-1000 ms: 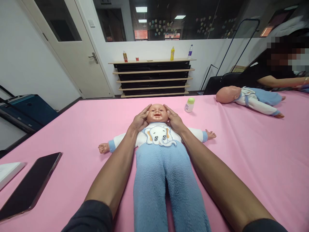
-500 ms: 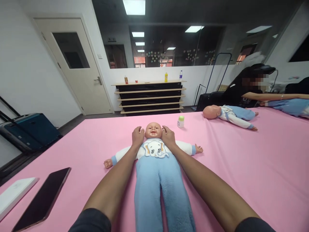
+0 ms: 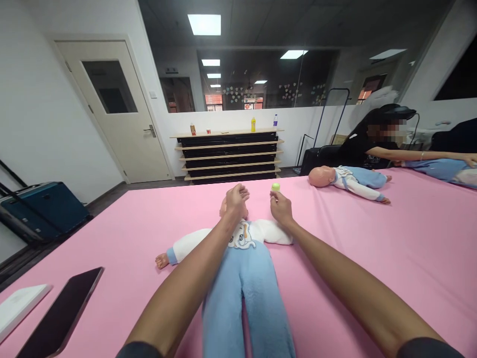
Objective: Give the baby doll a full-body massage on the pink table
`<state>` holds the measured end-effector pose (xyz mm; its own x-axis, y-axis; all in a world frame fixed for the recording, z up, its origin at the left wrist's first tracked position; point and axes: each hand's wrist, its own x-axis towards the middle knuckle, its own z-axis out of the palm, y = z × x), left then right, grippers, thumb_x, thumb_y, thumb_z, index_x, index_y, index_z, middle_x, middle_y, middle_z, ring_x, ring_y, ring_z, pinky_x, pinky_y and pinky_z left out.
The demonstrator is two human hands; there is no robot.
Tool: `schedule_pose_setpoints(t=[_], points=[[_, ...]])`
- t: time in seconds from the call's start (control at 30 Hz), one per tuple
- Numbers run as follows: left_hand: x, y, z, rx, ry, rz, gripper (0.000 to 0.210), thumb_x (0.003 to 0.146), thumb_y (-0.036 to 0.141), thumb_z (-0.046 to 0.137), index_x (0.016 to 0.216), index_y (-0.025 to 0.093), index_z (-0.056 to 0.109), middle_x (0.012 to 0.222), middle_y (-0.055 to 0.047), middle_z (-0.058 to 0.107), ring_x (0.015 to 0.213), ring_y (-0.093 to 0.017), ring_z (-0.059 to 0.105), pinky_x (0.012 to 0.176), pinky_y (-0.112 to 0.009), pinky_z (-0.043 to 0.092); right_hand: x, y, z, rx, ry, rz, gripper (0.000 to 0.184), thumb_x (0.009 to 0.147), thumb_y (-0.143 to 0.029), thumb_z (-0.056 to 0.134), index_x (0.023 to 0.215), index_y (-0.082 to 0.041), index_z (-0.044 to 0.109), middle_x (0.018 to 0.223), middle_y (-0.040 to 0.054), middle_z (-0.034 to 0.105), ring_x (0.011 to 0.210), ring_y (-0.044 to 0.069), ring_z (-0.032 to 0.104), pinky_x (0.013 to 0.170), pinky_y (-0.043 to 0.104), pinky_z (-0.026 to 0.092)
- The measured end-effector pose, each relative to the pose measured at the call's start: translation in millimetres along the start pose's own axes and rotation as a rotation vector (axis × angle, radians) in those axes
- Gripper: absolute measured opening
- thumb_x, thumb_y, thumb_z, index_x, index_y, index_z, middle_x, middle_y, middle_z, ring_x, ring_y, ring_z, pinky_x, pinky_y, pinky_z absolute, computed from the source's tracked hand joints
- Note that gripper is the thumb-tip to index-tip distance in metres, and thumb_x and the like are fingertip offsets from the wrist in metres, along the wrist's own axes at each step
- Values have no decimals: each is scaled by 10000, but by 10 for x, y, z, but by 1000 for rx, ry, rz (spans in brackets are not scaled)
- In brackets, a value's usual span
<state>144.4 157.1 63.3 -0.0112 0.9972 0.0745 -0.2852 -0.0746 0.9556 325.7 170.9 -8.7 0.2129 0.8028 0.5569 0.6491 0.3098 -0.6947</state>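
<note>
A baby doll (image 3: 246, 273) in a white top with an elephant face and light blue trousers lies on its back on the pink-covered table (image 3: 167, 318). My left hand (image 3: 236, 198) is over the doll's head, covering most of its face. Its fingers are stretched and hold nothing visible. Beyond the doll's outstretched arm, my right hand (image 3: 281, 209) has curled fingers overlapping a small bottle with a green cap (image 3: 276, 187). The bottle's lower part is hidden, and whether the fingers grip it does not show. My right wrist covers the end of the doll's arm.
At the left edge lie a dark phone (image 3: 61, 313) and a white box (image 3: 22, 306). A second doll (image 3: 346, 179) lies at the far right, where a person (image 3: 372, 139) reaches over another doll. Stacked boards (image 3: 229, 155) stand behind the table.
Both hands have left the sides of the doll's head. My left hand has moved right, over the face; my right hand has moved right to the bottle. The view has tilted up slightly.
</note>
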Motion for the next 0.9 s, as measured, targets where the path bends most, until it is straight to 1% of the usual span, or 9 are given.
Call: schedule_pose_setpoints(t=[0.03,0.07,0.13,0.23,0.37,0.57,0.73,0.83,0.9], points=[[154,-23,215,-191,15,-178,478,901,478,406,1174,110,542,1203,-185,580,1139,-261,588,988,-389,465,123,77,-14,-29,1,-1,437,894,-296,359,1232,-189,613,1200,99,663,1096,253,623,1009,444,457],[310,-60,416,-234,4,-252,527,909,491,373,1209,82,516,1218,-219,565,1137,-273,593,953,-387,486,249,156,-23,-59,-4,-5,451,885,-274,363,1261,-184,596,1228,103,650,1125,255,609,1028,447,442],[612,-168,749,-308,-3,-361,603,917,509,335,1291,50,448,1286,-269,508,1181,-301,569,927,-399,496,501,316,-27,-112,-37,-20,495,853,-230,394,1318,-171,555,1306,104,603,1204,254,562,1074,442,404],[1006,-380,1043,-362,3,-446,681,925,542,300,1404,58,321,1378,-286,418,1265,-326,503,940,-426,477,840,550,-1,-238,-162,-99,626,793,-175,461,1416,-121,449,1465,115,454,1367,252,405,1163,427,294],[1367,-713,1140,-419,39,-509,714,916,580,335,1445,106,268,1451,-252,332,1349,-341,406,967,-433,446,1089,825,82,-505,-342,-255,819,765,-168,517,1520,-86,211,1597,138,171,1481,290,138,1194,505,171],[1389,-1040,1076,-475,-5,-526,654,931,525,336,1425,99,287,1426,-267,359,1265,-315,505,877,-404,514,1036,981,130,-617,-486,-227,788,792,-186,530,1518,-136,228,1600,135,163,1477,307,144,1179,553,160],[1193,-806,1093,-468,-31,-498,593,958,457,288,1365,30,353,1365,-302,424,1221,-320,540,844,-395,539,966,633,-24,-394,-391,-182,713,817,-157,464,1507,-160,285,1585,91,236,1471,271,195,1198,533,127],[931,-509,1113,-464,-64,-455,579,961,462,299,1290,11,451,1295,-284,507,1182,-325,568,869,-385,538,748,54,-235,-73,-195,-129,612,919,-270,374,1513,-158,281,1572,64,278,1466,215,224,1210,425,187],[624,-301,1058,-444,-155,-406,600,957,512,291,1265,42,500,1225,-243,579,1152,-337,587,893,-418,534,492,-448,-421,118,-153,-233,618,947,-398,378,1528,-231,245,1590,-2,227,1480,207,175,1222,423,145]])
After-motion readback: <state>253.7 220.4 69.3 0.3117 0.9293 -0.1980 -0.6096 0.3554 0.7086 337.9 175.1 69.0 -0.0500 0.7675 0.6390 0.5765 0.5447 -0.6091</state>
